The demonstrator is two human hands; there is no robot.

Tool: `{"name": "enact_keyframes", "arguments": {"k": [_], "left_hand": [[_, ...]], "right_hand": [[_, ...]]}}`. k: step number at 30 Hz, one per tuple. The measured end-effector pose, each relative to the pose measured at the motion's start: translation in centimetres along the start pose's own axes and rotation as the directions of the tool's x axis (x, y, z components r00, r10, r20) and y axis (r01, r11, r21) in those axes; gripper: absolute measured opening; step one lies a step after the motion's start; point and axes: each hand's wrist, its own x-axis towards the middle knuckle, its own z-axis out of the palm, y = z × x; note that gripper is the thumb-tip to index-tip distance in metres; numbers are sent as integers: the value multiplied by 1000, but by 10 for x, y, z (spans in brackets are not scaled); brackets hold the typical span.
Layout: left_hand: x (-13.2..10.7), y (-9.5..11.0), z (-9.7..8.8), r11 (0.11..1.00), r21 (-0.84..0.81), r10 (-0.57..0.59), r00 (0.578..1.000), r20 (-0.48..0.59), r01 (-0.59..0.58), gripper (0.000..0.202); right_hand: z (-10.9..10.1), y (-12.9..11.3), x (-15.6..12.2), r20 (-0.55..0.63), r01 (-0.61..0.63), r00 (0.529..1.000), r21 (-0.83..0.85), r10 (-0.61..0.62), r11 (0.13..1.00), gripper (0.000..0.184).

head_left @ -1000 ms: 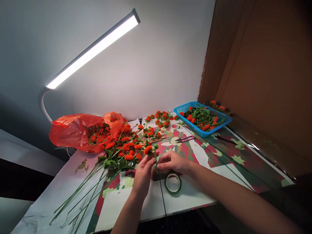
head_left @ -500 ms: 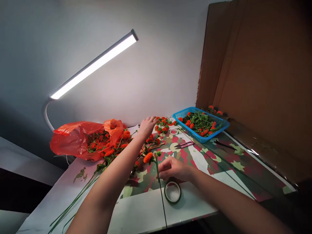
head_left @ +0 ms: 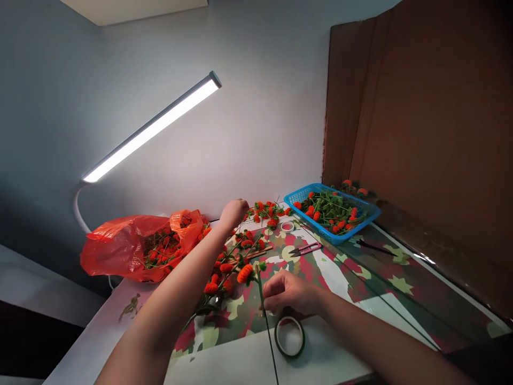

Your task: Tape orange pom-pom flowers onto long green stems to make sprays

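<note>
My right hand (head_left: 292, 292) is closed in a pinch on a green-wrapped flower stem (head_left: 262, 286), which runs down past the front of the table. An orange fuzzy flower (head_left: 245, 274) and a small green bud (head_left: 262, 266) are at the stem's top. Just below this hand is a roll of dark green tape (head_left: 289, 337). My left hand (head_left: 234, 214) reaches to the back of the table, beside a cluster of small orange flowers (head_left: 264, 212). Its fingers look bunched and are partly hidden, so anything between them cannot be made out.
A red plastic bag (head_left: 116, 246) of orange flowers lies at left under a lit lamp (head_left: 156, 128). At right stands a blue basket (head_left: 339, 238) with flowers and green stems. Pink thread snips (head_left: 305, 249) and a small white ring (head_left: 287, 227) lie between. Cardboard (head_left: 420, 117) walls the right side.
My left hand has drawn slightly left, its fingers going from outstretched over the flower cluster to bunched. My right hand keeps its pinch on the stem. The camera view has tilted up a little.
</note>
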Motion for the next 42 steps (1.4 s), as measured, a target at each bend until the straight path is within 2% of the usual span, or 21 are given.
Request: {"name": "enact_keyframes", "arguments": {"k": [2, 4, 6, 9, 11, 12, 13, 14, 15, 16, 17, 21, 23, 26, 30, 33, 39, 42], "left_hand": [[-16, 1, -7, 989, -116, -93, 995, -27, 89, 14], [-47, 6, -9, 955, -248, -178, 983, -52, 160, 20], [-92, 14, -6, 901, -386, -252, 964, -88, 200, 30], [-175, 31, 12, 733, -636, -429, 889, -157, 241, 36], [-226, 46, 32, 382, -898, -704, 698, -130, 218, 35], [-247, 54, 42, 267, -947, -779, 619, -103, 178, 37], [-265, 62, 53, 205, -969, -834, 543, -99, 139, 38], [-278, 71, 63, 180, -975, -869, 485, -97, 128, 38], [-287, 79, 71, 181, -972, -886, 454, -95, 149, 38], [-293, 87, 76, 201, -964, -884, 457, -103, 171, 38], [-295, 94, 80, 229, -954, -869, 481, -113, 191, 37], [-285, 111, 79, 319, -925, -743, 660, -110, 205, 35], [-278, 112, 77, 328, -923, -718, 687, -107, 199, 33], [-269, 110, 79, 319, -926, -754, 647, -118, 203, 30], [-264, 110, 88, 238, -952, -799, 596, -79, 193, 33], [-263, 111, 93, 209, -962, -825, 560, -76, 177, 34], [-262, 113, 92, 155, -975, -855, 516, -50, 162, 34], [-262, 111, 90, 148, -974, -861, 507, -42, 172, 35]], "right_hand": [[0, 1, 1, -5, 33, 999, -6, -33, 999, 29], [-1, 1, 2, -11, 69, 998, -17, -69, 997, 28], [0, 0, 2, -33, 99, 994, -33, -100, 995, 27], [1, -1, 2, -76, 105, 991, -74, -111, 992, 27], [2, 0, 3, -99, 92, 990, -92, -101, 991, 27], [2, 1, 3, -113, 87, 989, -95, -97, 992, 28], [3, 2, 3, -131, 84, 987, -93, -96, 992, 28], [3, 3, 4, -153, 82, 984, -86, -95, 993, 29], [3, 4, 4, -177, 79, 980, -78, -91, 994, 29], [4, 5, 4, -199, 75, 976, -68, -87, 995, 30], [4, 6, 4, -219, 72, 972, -60, -83, 996, 30], [6, 6, 4, -239, 73, 967, -57, -84, 996, 30], [6, 6, 5, -237, 78, 967, -82, -96, 994, 30], [7, 6, 4, -235, 91, 965, -102, -113, 991, 30], [7, 5, 3, -230, 106, 965, -104, -128, 989, 29], [8, 3, 2, -233, 102, 965, -108, -125, 989, 30], [9, 3, 3, -218, 109, 967, -116, -133, 987, 29], [7, 7, 3, -203, 121, 969, -120, -144, 985, 30]]}}
